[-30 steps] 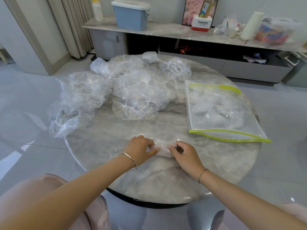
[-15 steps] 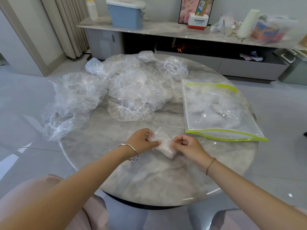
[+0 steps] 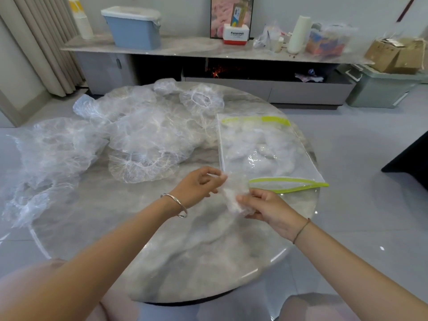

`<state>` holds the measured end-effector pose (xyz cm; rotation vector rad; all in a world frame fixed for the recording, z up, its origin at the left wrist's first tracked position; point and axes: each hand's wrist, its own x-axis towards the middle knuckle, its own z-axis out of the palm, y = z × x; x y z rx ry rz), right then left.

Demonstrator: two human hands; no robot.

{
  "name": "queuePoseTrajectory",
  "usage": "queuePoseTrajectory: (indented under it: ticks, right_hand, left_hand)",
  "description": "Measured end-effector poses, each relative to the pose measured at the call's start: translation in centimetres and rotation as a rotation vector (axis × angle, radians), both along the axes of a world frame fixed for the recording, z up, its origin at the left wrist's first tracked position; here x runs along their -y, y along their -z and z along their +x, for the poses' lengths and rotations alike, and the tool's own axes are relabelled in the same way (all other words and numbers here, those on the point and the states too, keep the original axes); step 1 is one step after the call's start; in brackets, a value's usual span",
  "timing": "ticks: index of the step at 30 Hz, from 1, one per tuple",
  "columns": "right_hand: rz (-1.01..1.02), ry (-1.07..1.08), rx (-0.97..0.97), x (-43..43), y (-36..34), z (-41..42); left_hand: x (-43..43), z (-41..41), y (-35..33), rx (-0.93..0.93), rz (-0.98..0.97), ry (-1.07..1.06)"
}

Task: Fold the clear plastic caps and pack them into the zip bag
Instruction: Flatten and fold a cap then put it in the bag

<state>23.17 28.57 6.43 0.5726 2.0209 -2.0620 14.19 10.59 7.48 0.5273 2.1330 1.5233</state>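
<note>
A folded clear plastic cap [image 3: 234, 195] hangs above the round marble table [image 3: 185, 262] between my hands. My left hand [image 3: 199, 185] pinches its upper end and my right hand [image 3: 268, 208] grips its lower end. Just beyond them lies the clear zip bag [image 3: 261, 149] with green strips, its near mouth [image 3: 287, 183] gaping open and several folded caps inside. A heap of loose clear caps [image 3: 143, 140] covers the table's far left, and more caps [image 3: 46, 158] spill over the left edge.
Behind the table runs a low marble cabinet [image 3: 185, 49] carrying a blue lidded bin [image 3: 134, 26], a red and white box [image 3: 236, 34], a white roll [image 3: 300, 33] and bags. Cardboard boxes [image 3: 398, 54] sit on a grey crate at the far right.
Both hands have lifted the folded cap off the table and carried it right, toward the bag's open mouth. The camera has tilted up a little.
</note>
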Motion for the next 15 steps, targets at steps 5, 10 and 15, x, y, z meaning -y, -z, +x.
queuePoseTrajectory:
  ticks: [5,10,15]
  right_hand:
    - [0.049,0.198,-0.079,-3.6,-0.2,0.6]
    - [0.165,0.319,-0.181,-5.9,0.4,0.5]
    - [0.858,0.300,-0.662,-7.2,1.2,0.1]
  left_hand:
    - [-4.0,-1.9,3.4,-0.494,-0.246,-0.016]
    - [-7.7,-3.2,6.1,-0.701,-0.452,0.166]
    - [-9.1,-4.1,6.2,-0.623,-0.256,0.041]
